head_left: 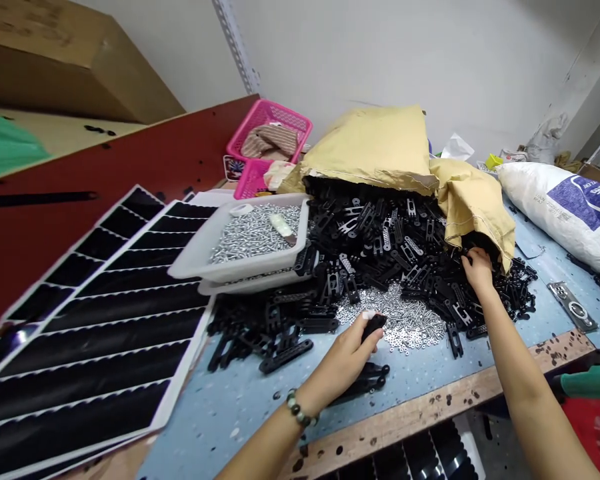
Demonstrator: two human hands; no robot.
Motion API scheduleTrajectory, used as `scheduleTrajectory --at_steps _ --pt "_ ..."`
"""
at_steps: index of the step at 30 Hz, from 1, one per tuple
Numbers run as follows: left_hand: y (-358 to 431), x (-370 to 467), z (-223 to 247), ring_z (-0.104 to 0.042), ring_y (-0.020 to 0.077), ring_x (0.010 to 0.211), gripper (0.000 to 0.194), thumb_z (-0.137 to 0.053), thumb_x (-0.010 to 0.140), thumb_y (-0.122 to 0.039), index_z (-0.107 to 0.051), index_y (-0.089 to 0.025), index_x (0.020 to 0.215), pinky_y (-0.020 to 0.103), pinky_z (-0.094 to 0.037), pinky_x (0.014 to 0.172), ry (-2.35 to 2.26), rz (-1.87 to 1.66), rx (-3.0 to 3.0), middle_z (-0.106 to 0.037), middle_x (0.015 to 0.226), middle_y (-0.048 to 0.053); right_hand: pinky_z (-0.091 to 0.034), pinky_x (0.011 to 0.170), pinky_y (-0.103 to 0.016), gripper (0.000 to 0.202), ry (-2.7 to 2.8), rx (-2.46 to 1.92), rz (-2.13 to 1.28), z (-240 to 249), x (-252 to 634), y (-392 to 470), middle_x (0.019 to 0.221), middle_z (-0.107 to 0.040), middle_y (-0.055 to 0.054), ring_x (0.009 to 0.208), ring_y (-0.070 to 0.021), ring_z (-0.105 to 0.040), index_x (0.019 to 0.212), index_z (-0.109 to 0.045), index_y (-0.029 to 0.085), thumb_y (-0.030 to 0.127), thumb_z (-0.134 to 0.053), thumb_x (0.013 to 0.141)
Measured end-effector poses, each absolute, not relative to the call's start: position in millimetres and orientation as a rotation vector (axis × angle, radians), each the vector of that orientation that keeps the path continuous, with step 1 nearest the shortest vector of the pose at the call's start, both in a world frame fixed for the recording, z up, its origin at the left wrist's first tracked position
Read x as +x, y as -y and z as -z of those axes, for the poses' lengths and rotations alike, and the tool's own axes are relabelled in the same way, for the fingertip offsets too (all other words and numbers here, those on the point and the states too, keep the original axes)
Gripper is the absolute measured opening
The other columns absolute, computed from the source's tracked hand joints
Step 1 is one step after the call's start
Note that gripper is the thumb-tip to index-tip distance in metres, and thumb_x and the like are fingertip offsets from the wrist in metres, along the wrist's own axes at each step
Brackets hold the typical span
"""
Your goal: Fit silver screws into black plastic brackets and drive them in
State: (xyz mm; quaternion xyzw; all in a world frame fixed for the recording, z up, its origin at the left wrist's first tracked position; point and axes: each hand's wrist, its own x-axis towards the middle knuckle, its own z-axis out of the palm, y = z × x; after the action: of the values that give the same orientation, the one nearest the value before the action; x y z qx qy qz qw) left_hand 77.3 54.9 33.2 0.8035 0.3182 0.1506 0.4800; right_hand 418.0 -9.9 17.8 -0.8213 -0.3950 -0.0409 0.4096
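Note:
My left hand [353, 350], with a beaded bracelet on its wrist, is closed around a small black plastic part [374, 325] above the front of the table. Just below it lie more black plastic parts [365, 381]. My right hand [477, 268] reaches to the mouth of the smaller yellow paper sack [477, 200]; its fingertips are partly hidden among the black parts there. Between the hands spreads a pile of small silver screws and nuts [405, 320]. Behind it is a large heap of black plastic links [380, 240], spilling from the bigger yellow sack [375, 147].
A white plastic tub [200, 257] of screws stands left of the heap, before pink baskets [237, 143]. Sheets with black strips [115, 320] cover the left. At right are a phone [573, 305] and a white sack [535, 183]. The table has a wooden front edge [430, 413].

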Motion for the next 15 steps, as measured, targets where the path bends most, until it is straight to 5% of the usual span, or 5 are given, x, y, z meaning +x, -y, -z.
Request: scheduleTrajectory --at_steps 4,10,13,15 --pt "-45 91 -49 -0.054 0.0152 0.061 0.026 -0.046 0.084 -0.044 -0.048 -0.02 0.095 0.028 -0.043 0.06 -0.774 -0.449 1.875 -0.054 0.068 -0.003 -0.048 0.065 -0.032 0.033 1.044 -1.869 -0.167 -25 366 27 0.066 -0.061 -0.004 0.067 -0.0186 -0.058 0.067 -0.057 0.018 0.047 -0.052 0.08" --pt "-28 119 -57 -0.044 0.0118 0.057 0.03 -0.057 0.075 -0.047 -0.047 -0.019 0.075 0.024 -0.035 0.053 -0.715 -0.526 1.768 -0.048 0.063 -0.004 -0.05 0.058 -0.028 0.029 1.065 -1.396 -0.756 -15 256 57 0.061 -0.062 -0.001 0.059 -0.0147 -0.059 0.067 -0.059 0.018 0.046 -0.065 0.074" --pt "-25 111 -54 -0.041 0.0111 0.057 0.032 -0.059 0.072 -0.045 -0.043 -0.019 0.066 0.023 -0.031 0.052 -0.734 -0.483 1.776 -0.043 0.06 -0.005 -0.051 0.06 -0.028 0.026 1.099 -1.409 -0.726 -16 235 67 0.066 -0.062 -0.001 0.062 -0.0143 -0.059 0.066 -0.061 0.018 0.042 -0.068 0.073" --pt "-26 101 -52 -0.041 0.0113 0.057 0.03 -0.06 0.071 -0.043 -0.044 -0.018 0.065 0.023 -0.031 0.052 -0.742 -0.422 1.793 -0.043 0.059 -0.006 -0.052 0.063 -0.029 0.023 1.122 -1.427 -0.661 -20 232 72 0.082 -0.065 -0.003 0.066 -0.0136 -0.059 0.082 -0.064 0.019 0.04 -0.069 0.073"
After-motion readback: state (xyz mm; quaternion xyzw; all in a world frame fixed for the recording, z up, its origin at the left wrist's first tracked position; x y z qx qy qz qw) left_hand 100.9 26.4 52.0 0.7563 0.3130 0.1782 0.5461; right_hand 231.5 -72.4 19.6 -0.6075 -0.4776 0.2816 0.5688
